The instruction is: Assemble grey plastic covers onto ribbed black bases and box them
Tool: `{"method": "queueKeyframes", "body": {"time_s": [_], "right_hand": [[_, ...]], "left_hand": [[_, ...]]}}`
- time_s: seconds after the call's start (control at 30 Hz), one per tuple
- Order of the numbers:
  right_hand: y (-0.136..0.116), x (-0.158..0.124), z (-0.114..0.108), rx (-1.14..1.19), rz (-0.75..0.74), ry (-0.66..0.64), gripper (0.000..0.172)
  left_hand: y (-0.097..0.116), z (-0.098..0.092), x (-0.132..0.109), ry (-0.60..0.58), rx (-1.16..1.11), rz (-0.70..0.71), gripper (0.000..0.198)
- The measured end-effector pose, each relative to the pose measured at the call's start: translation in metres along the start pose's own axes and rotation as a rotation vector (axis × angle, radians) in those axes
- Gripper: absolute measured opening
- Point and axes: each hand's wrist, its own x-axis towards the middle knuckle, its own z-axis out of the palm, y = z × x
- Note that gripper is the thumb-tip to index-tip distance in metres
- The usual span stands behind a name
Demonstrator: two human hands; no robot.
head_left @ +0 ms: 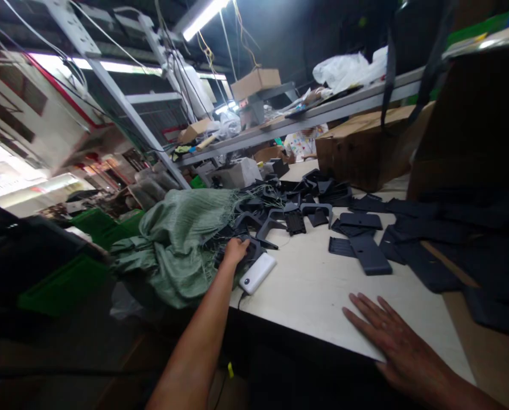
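Observation:
My left hand reaches to the pile's near edge beside a green woven sack. Its fingers are closed on a black plastic part, though the fingertips are partly hidden. Just in front of that hand lies a white power bank with a dark cable at its near end. Over the light tabletop at the right, my right hand is spread with the fingers apart and nothing in it. Flat black plastic plates lie beyond it, and angular black frames are heaped farther back.
More dark plates cover the right side by a cardboard box. A shelf with plastic bags and a small carton crosses above the table. Green crates stand at floor level on the left. Behind the table, another person is partly visible.

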Motion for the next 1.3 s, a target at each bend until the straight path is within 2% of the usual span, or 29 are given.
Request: {"method": "queueKeyframes", "body": {"time_s": [0.27,0.37,0.43,0.53,0.67,0.77,0.87,0.93,1.03,1.1,1.17,1.23,1.3], "right_hand": [[-0.001,0.000,0.000,0.079,0.040,0.013,0.118],[-0.002,0.001,-0.001,0.096,0.056,-0.002,0.120],[-0.002,0.001,-0.001,0.098,0.054,-0.003,0.120],[-0.003,0.001,-0.001,0.074,0.059,0.003,0.119],[-0.003,0.000,-0.001,0.049,0.068,-0.011,0.119],[-0.002,0.000,-0.001,0.050,0.057,-0.023,0.119],[-0.001,0.001,-0.002,0.067,0.053,-0.032,0.116],[0.000,0.002,-0.005,0.102,0.052,-0.038,0.111],[0.005,0.005,-0.016,0.230,0.076,-0.084,0.092],[0.010,0.009,-0.028,0.393,0.183,-0.136,0.078],[0.016,0.014,-0.042,0.609,0.373,-0.147,0.075],[0.019,0.021,-0.055,0.842,0.551,-0.087,0.075],[0.016,0.029,-0.066,1.044,0.628,-0.028,0.074]], "left_hand": [[0.044,0.030,0.007,0.094,-0.459,-0.016,0.033],[0.066,0.032,0.014,0.093,-0.671,-0.012,0.034],[0.078,0.024,0.019,0.083,-0.812,-0.015,0.034],[0.090,0.001,0.024,0.057,-1.019,0.004,0.038],[0.093,-0.028,0.021,0.056,-1.271,0.059,0.052],[0.092,-0.034,0.011,0.042,-1.401,0.055,0.053],[0.092,-0.021,-0.010,-0.011,-1.493,0.012,0.053],[0.093,-0.003,-0.032,-0.076,-1.536,-0.035,0.053],[0.093,0.030,-0.078,-0.213,-1.563,-0.147,0.051],[0.092,0.050,-0.112,-0.329,-1.549,-0.249,0.048],[0.089,0.066,-0.145,-0.444,-1.525,-0.350,0.047],[0.084,0.078,-0.173,-0.551,-1.503,-0.436,0.046],[0.079,0.087,-0.195,-0.649,-1.486,-0.501,0.044]]}}
